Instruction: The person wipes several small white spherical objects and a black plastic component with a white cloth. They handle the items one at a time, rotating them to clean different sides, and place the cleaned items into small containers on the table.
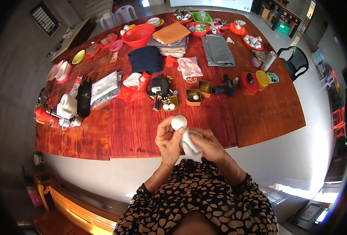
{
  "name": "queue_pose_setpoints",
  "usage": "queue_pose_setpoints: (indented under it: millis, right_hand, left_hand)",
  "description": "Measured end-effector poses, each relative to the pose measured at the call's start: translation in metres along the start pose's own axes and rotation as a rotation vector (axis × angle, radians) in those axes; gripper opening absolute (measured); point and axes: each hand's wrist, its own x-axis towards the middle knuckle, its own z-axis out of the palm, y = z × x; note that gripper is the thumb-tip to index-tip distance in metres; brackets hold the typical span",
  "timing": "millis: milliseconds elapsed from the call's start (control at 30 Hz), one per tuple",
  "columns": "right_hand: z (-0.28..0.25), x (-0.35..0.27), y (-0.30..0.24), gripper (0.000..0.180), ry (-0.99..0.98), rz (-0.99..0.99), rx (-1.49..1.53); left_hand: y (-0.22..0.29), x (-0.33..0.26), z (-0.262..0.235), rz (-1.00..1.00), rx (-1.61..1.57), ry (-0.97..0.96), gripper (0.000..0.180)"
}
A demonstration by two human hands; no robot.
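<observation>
Both hands are up in front of the chest, just off the near edge of the long reddish-brown wooden table (259, 113). The left hand (168, 141) pinches a small round white ball (178, 122) between thumb and fingertips, the ball sitting at the top of the grip, just above the table's near edge. The right hand (208, 144) is clenched around a crumpled white cloth (190, 145), which presses against the underside of the ball and hangs down between the two hands. The hands touch each other around the cloth. The sleeves and front are a brown fabric with pale spots.

Out on the table, just beyond the ball, sits a small open golden-yellow box (170, 103) with two white balls inside. Right of that box stands a second open golden box (193, 97) holding one white ball, and a third, empty one (205, 88) beside it. A dark power drill (225, 87) lies further right of the boxes, then a red case (249, 83) and a round yellow lid (262, 78). Left of the boxes are a round black pouch (158, 85) and a crumpled red plastic bag (133, 91) with white stuff in it. Farther back from the boxes lie a folded dark navy cloth (145, 59), a folded grey cloth (218, 50), a round red plastic basin (138, 35) and an orange folded cloth (171, 33). A black plastic chair (295, 60) stands off the table's right end.
</observation>
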Motion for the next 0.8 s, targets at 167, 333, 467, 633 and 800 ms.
queue_pose_setpoints:
  millis: [167, 333, 467, 633, 800]
  right_hand:
    - [-0.007, 0.007, -0.023, 0.03, 0.335, -0.345, -0.363]
    - [-0.013, 0.028, -0.024, 0.042, 0.416, -0.582, -0.708]
    - [-0.021, 0.023, -0.014, 0.045, 0.427, -0.636, -0.951]
    - [-0.038, 0.018, 0.001, 0.048, 0.38, -0.592, -1.166]
    - [-0.085, 0.023, -0.002, 0.042, 0.329, -0.368, -0.773]
  left_hand:
    - [-0.014, 0.01, 0.008, -0.151, -0.226, 0.045, 0.022]
    - [-0.024, 0.016, 0.029, -0.28, -0.459, 0.014, 0.017]
    - [-0.037, 0.025, 0.031, -0.325, -0.441, 0.049, 0.012]
    - [-0.059, 0.033, 0.033, -0.443, -0.46, 0.178, 0.01]
    - [-0.078, 0.043, 0.042, -0.398, -0.471, 0.135, 0.013]
